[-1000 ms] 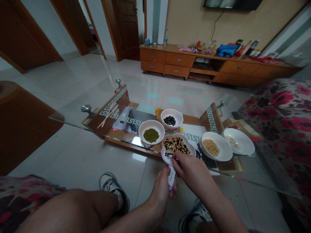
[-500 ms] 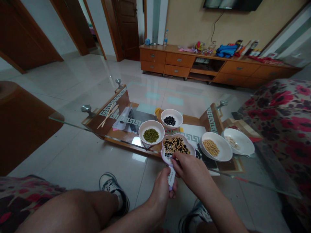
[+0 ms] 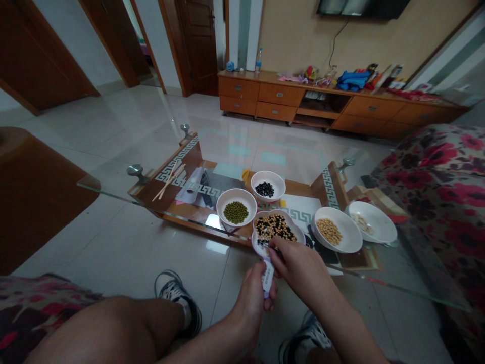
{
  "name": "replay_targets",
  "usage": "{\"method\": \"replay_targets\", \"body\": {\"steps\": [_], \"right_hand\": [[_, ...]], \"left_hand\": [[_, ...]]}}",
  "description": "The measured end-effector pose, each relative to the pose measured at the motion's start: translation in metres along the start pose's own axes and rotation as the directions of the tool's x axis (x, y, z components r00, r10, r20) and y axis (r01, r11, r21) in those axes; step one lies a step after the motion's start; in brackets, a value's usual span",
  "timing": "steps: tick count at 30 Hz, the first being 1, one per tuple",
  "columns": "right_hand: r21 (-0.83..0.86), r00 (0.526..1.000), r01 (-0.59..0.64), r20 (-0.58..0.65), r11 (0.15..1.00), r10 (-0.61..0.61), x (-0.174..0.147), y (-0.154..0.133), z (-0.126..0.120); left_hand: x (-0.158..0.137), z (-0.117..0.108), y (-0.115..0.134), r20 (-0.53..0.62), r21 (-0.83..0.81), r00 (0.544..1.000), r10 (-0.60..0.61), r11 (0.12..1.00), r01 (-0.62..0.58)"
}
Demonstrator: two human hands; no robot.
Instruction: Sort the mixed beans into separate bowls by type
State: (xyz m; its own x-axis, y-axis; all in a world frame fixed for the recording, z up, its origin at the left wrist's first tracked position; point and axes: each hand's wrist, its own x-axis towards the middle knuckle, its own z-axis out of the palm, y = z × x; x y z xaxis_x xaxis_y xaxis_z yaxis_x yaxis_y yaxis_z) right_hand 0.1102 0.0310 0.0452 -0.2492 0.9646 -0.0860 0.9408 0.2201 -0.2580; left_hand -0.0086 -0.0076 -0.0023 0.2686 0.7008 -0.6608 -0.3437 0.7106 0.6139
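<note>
My left hand (image 3: 248, 288) is closed around the white handle of a flower-shaped dish (image 3: 299, 231) with a lilac edge. Mixed tan and black beans (image 3: 273, 227) lie in that dish. Over its near part my right hand (image 3: 293, 258) is pinched, fingertips down at the beans; what they hold, if anything, is too small to make out. Just left of the dish is a white bowl of green beans (image 3: 235, 212). Behind it stands a bowl of black beans (image 3: 264, 189). To the right, one bowl holds tan beans (image 3: 329, 231) and another white bowl (image 3: 384, 227) holds pale pieces.
The bowls stand on a glass table (image 3: 125, 194) with an exposed front edge. Wooden chopsticks (image 3: 168, 183) lie at its left. A low wooden cabinet (image 3: 280, 96) runs along the far wall, and a flowered sofa (image 3: 447, 167) is at the right.
The right fingertips have shifted very slightly at the near part of the dish. The left hand, the dish and the bowls look the same.
</note>
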Motion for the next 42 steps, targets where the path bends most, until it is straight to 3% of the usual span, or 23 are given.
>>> {"method": "replay_targets", "body": {"steps": [11, 20, 25, 34, 42], "right_hand": [[0.122, 0.984, -0.095, -0.138, 0.988, 0.112, 0.01, 0.02, -0.019], [0.149, 0.904, -0.186, -0.36, 0.971, 0.228, 0.059, 0.015, -0.019], [0.171, 0.884, -0.235, -0.372, 0.957, 0.283, 0.067, 0.014, -0.014], [0.206, 0.863, -0.287, -0.368, 0.935, 0.346, 0.04, 0.023, -0.03], [0.108, 0.92, -0.316, -0.207, 0.943, 0.332, 0.012, 0.03, -0.029]], "left_hand": [[-0.002, -0.002, -0.002, -0.001, -0.01, 1.0, -0.011, 1.0, 0.011], [0.0, -0.002, -0.003, 0.015, 0.002, 1.0, 0.013, 1.0, -0.013], [-0.002, -0.002, -0.002, 0.015, -0.006, 1.0, 0.005, 1.0, -0.004], [0.002, -0.003, -0.003, 0.03, -0.002, 0.999, 0.021, 1.0, -0.02], [0.001, -0.003, -0.002, 0.016, 0.004, 0.999, 0.036, 0.999, -0.037]]}}
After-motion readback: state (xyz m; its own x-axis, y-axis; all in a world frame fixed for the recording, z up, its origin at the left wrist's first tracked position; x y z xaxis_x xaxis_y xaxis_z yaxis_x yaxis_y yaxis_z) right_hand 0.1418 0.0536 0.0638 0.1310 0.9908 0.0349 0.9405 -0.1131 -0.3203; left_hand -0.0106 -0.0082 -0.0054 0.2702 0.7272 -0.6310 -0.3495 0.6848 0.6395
